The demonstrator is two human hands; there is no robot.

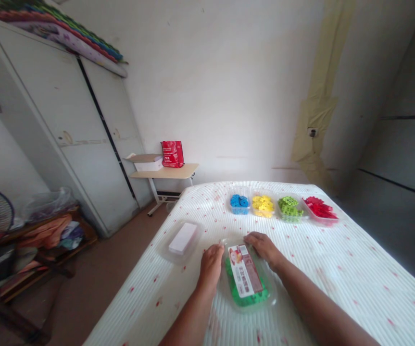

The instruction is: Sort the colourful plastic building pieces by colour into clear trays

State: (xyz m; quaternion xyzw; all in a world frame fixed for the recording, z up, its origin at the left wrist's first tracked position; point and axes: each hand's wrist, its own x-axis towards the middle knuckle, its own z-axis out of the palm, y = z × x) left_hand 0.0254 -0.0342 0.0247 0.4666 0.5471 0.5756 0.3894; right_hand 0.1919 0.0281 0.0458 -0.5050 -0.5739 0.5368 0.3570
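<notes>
A clear plastic box (269, 299) with a printed label on its lid and green pieces inside lies on the white spotted cloth (355, 274) in front of me. My left hand (211, 264) rests at the box's left far corner, fingers curled on its rim. My right hand (264, 247) lies on the box's far right edge, fingers bent over it. A second clear box (182, 239) with a white block in it sits just left of my left hand.
Along the far edge stand several clear trays: blue pieces (239, 203), yellow pieces (263, 205), green pieces (290, 208), red pieces (320, 208). Beyond the bed are a small wooden table (166, 173) with a red bag and a white wardrobe (70, 139).
</notes>
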